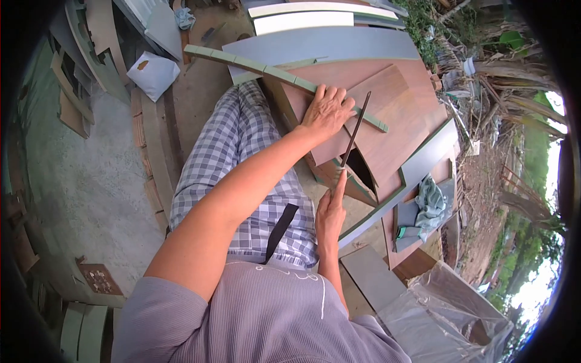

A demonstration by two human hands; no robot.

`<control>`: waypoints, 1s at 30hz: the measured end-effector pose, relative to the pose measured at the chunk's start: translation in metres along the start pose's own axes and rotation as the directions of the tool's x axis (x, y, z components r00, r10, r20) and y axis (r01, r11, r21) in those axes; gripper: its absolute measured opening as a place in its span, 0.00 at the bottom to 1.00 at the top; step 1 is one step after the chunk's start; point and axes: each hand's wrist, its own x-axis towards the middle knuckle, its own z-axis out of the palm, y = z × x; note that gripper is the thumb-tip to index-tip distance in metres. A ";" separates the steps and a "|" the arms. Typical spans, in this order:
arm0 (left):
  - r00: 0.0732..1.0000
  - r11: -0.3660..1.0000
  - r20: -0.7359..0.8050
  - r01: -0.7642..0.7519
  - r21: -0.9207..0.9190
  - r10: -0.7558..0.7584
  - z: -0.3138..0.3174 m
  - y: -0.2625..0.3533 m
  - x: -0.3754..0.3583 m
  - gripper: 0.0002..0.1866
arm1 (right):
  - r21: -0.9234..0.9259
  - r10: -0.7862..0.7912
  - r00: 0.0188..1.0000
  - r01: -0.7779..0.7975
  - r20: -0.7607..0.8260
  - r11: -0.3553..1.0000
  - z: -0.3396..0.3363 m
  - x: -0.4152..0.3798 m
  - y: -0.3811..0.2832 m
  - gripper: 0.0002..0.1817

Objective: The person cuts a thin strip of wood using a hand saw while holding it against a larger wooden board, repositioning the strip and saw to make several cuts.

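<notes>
My left hand presses down on a long green wooden strip, its fingers curled over the strip. Evenly spaced lines cross the strip, which lies slantwise over brown wooden boards. In my right hand is a hand tool with a long, narrow dark blade. The blade points up and away from me, its tip beside the strip, just right of my left fingers. My right fingers are wrapped around the handle, with one finger stretched along it. Below the blade, a dark gap shows between the boards.
Curved grey panels lie beyond the boards. At right, a crumpled teal cloth rests on a frame. Plastic sheeting covers something at lower right. A white sack and leaning panels stand at left. Plants grow along the right.
</notes>
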 end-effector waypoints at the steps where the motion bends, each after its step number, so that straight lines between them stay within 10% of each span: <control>1: 1.000 1.000 -0.021 0.000 -0.017 0.000 0.000 0.000 0.000 0.12 | -0.002 0.019 1.000 -0.019 0.021 1.000 -0.003 -0.002 -0.002 0.35; 8: 1.000 0.999 -0.017 0.014 0.030 -0.014 -0.002 -0.002 0.002 0.11 | 0.076 -0.029 0.999 0.028 0.017 0.997 -0.013 0.078 -0.027 0.35; 30: 1.000 0.999 -0.026 0.007 0.037 -0.006 0.000 -0.001 0.003 0.11 | 0.314 0.175 0.981 -0.192 0.080 0.930 -0.031 -0.010 -0.012 0.34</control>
